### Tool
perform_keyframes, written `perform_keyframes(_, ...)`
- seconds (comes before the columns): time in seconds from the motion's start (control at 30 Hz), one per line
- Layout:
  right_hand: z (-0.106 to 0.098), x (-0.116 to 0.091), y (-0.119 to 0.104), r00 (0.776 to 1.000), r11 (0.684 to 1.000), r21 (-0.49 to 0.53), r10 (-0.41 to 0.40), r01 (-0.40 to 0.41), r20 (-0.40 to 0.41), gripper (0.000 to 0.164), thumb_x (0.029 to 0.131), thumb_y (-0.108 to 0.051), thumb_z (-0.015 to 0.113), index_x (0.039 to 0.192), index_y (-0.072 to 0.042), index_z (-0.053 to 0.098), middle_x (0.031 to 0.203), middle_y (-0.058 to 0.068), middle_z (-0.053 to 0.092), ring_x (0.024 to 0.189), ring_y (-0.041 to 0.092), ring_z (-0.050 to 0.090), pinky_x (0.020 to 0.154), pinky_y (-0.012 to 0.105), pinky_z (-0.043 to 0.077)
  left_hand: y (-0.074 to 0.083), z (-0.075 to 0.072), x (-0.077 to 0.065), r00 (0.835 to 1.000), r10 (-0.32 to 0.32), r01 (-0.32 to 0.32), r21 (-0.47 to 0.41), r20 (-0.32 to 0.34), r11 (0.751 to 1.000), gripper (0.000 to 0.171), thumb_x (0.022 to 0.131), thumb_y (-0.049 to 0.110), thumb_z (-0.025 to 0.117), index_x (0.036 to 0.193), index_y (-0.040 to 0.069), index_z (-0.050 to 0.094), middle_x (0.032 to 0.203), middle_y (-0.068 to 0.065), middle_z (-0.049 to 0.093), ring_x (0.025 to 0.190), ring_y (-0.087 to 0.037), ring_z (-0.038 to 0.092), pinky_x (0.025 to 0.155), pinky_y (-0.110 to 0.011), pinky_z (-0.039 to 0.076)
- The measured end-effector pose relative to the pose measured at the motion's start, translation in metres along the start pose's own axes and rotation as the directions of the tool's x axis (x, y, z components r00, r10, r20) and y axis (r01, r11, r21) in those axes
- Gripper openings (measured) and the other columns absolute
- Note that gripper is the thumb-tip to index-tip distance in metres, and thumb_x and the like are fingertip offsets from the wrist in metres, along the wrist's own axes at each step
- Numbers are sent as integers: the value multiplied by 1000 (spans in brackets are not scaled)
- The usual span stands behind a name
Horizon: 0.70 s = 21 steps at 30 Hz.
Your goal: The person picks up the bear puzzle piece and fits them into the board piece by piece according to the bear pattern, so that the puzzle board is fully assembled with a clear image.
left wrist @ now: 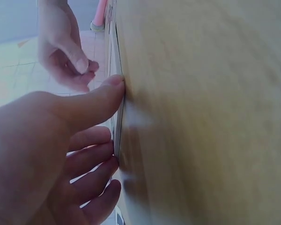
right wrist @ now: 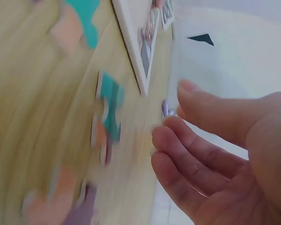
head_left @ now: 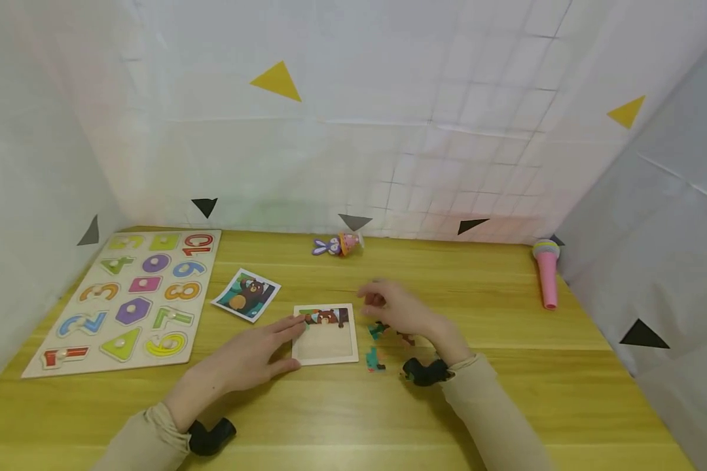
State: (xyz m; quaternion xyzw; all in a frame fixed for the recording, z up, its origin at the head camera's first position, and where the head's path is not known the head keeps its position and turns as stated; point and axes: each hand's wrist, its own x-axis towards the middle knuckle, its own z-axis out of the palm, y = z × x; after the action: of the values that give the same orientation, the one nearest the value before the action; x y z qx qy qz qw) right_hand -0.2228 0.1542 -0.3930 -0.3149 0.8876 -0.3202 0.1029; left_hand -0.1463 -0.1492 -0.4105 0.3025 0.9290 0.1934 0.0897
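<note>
Desk (head_left: 565, 360) under both hands. Wooden number puzzle board (head_left: 124, 284): left of left hand. Left hand (head_left: 253, 353): fingers extended, relaxed, touching left edge of jigsaw tray; grips nothing. Right hand (head_left: 403, 311): fingers loosely bent, thumb apart, nothing held. Jigsaw tray (head_left: 326, 347): between hands, bear's head filled in along far side. Bear picture card (head_left: 247, 296): beyond left hand. Pink toy microphone (head_left: 548, 278): well right of right hand. Rabbit toy (head_left: 337, 245): beyond right hand. Loose jigsaw pieces (head_left: 374, 359): below right hand and on its near side.
</note>
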Motion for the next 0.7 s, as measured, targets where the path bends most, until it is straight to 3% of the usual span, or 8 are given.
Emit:
perform_keyframes(0.23, -11, -20, 15, 1000, 999, -30, -12, 12, -16, 30, 93, -12, 71, 119, 3, 69, 101, 11, 64, 94, 22, 63, 84, 38, 56, -1, 3, 2, 1000, 19, -19, -13, -14, 1000, 65, 98, 40, 63, 152, 10, 43, 159, -10, 39, 138, -34, 48, 109, -52, 43)
perform_keyframes(0.5, -17, -37, 26, 999, 998, -62, 28, -30, -35, 31, 88, -13, 77, 116, 0, 71, 97, 7, 64, 90, 21, 62, 79, 33, 55, -3, 4, 2, 1000, 22, -22, -2, -4, 1000, 66, 100, 41, 60, 154, 12, 40, 161, -9, 35, 139, -34, 45, 109, -52, 42)
perform_keyframes(0.7, -13, -39, 27, 999, 997, -74, 36, -36, 4, 31, 88, -19, 78, 116, -6, 72, 100, 2, 66, 90, 17, 61, 79, 31, 54, -3, 6, 2, 1000, 27, -27, 4, -11, 1000, 65, 100, 40, 60, 155, 11, 39, 160, -10, 35, 143, -34, 40, 112, -54, 39)
